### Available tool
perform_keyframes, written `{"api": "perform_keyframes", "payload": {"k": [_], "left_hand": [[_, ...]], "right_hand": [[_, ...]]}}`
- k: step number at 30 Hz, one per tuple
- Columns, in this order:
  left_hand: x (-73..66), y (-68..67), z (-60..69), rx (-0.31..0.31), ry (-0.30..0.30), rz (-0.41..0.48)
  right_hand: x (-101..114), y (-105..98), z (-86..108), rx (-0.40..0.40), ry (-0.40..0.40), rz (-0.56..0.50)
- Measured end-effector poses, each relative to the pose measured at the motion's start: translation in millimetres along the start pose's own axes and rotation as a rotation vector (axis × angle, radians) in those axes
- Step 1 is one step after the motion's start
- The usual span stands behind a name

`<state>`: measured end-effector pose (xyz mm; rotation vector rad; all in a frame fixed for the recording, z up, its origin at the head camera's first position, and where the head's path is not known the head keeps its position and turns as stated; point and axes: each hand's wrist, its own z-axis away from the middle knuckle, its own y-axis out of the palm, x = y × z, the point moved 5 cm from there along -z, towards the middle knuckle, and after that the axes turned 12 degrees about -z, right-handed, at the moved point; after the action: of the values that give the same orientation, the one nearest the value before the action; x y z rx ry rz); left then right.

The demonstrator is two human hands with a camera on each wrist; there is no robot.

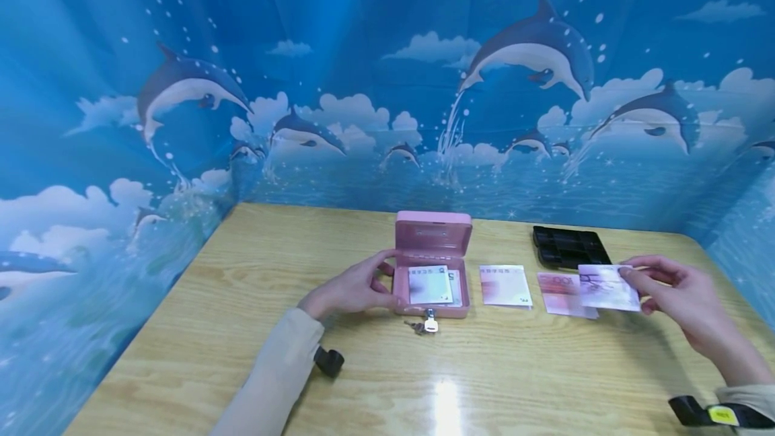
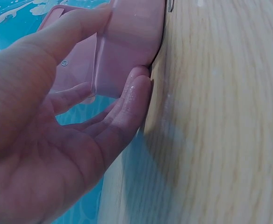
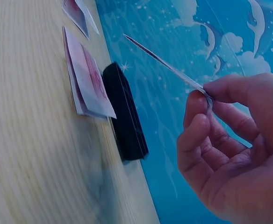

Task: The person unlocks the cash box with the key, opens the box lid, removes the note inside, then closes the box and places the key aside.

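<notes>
A small pink cash box (image 1: 401, 308) stands with its lid raised, and folded banknotes (image 1: 428, 285) lie inside it. My left hand (image 1: 357, 284) holds the box at its left side, thumb and fingers spread along the wall; the left wrist view shows the fingertips against the pink metal (image 2: 127, 42). At the right, my right hand (image 1: 681, 291) pinches a folded purple-pink banknote (image 1: 608, 288) between thumb and fingers, above the table. In the right wrist view this banknote (image 3: 164, 63) appears nearly edge-on. Below and left of it lies a folded reddish banknote (image 1: 560, 295).
Another folded banknote (image 1: 505, 285) lies just right of the box. Keys (image 1: 430, 323) hang at the box's front. A black compartment tray (image 1: 569, 247) sits behind the notes, near the wooden table's (image 1: 290, 234) back edge. A blue dolphin-print curtain (image 1: 363, 86) surrounds the table.
</notes>
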<state>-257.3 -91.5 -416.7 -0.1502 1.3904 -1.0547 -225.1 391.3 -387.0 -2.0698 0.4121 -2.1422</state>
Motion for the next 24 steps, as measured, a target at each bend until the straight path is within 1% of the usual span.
{"api": "perform_keyframes", "payload": {"k": [9, 13, 18, 22, 24], "left_hand": [[1.1, 0.3, -0.1, -0.003, -0.017, -0.002], [1.6, 0.5, -0.9, -0.002, -0.009, 0.001], [1.8, 1.1, -1.5, -0.002, 0.0, 0.0], [2.5, 1.5, -2.0, -0.003, -0.006, 0.001], [2.8, 1.9, -2.3, -0.003, -0.01, -0.001]], "right_hand": [[-9, -14, 1.0, -0.055, -0.029, 0.106], [-12, -20, -0.1, -0.075, -0.043, 0.147], [-17, -25, -3.9, -0.061, -0.052, 0.176], [-21, -27, -7.0, -0.036, -0.056, 0.2], [-23, -28, -8.4, -0.024, -0.067, 0.228]]}}
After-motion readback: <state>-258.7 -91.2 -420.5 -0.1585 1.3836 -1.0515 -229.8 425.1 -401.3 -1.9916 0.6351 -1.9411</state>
